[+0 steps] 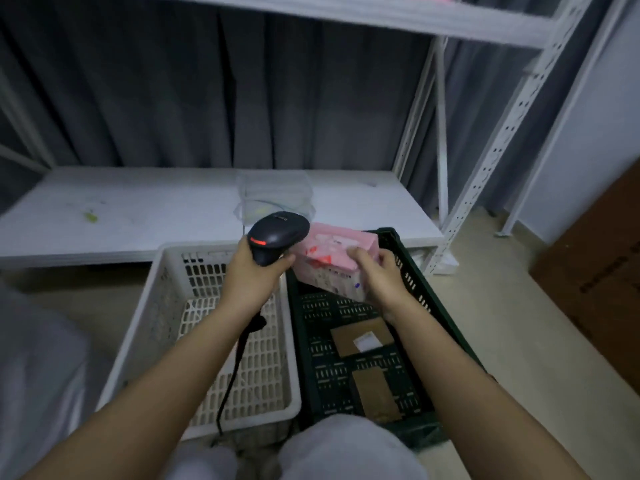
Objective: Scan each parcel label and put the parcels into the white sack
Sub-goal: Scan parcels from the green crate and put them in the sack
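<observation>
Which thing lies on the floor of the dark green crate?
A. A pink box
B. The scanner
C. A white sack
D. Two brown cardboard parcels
D: two brown cardboard parcels lie flat in the dark green crate, while the left hand grips the scanner and the right hand holds the pink box above the crate.

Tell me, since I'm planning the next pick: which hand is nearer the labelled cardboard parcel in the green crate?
Right hand: above the labelled cardboard parcel. Left hand is over the white crate.
</observation>
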Demonstrator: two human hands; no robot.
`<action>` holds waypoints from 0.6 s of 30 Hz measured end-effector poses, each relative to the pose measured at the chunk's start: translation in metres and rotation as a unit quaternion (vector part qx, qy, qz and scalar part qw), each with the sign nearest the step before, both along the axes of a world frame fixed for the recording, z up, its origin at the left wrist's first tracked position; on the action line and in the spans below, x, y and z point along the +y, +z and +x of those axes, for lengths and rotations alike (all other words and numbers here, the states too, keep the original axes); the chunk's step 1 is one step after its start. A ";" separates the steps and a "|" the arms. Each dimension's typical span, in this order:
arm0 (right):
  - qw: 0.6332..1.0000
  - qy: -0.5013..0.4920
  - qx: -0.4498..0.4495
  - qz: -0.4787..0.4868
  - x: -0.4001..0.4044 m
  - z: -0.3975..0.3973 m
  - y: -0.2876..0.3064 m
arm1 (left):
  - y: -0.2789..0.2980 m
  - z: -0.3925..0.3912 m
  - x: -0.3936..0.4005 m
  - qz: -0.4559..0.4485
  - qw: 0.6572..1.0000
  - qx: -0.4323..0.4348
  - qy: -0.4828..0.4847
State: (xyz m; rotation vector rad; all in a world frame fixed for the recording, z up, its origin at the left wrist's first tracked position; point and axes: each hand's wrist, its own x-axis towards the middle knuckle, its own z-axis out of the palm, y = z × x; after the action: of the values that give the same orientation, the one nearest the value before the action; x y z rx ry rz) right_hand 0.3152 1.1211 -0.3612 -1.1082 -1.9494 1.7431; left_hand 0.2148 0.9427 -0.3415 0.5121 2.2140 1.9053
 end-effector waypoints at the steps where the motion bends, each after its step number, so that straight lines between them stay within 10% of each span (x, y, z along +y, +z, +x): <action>1: 0.999 0.015 0.015 -0.045 -0.014 -0.002 0.018 | 0.010 0.003 -0.010 0.021 0.999 0.001 0.027; 10: 0.960 0.167 0.039 -0.220 -0.106 0.003 0.050 | 0.026 0.016 -0.099 0.101 0.984 -0.040 0.139; 18: 0.980 0.106 0.120 -0.117 -0.125 -0.016 0.039 | 0.022 0.004 -0.117 0.100 0.981 -0.032 0.164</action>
State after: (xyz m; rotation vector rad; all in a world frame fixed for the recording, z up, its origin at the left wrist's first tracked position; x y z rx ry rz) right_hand 0.2995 0.9964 -0.3223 -0.7319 -1.8048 2.1521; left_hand 0.2183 0.8258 -0.3196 0.1089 2.1869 2.2866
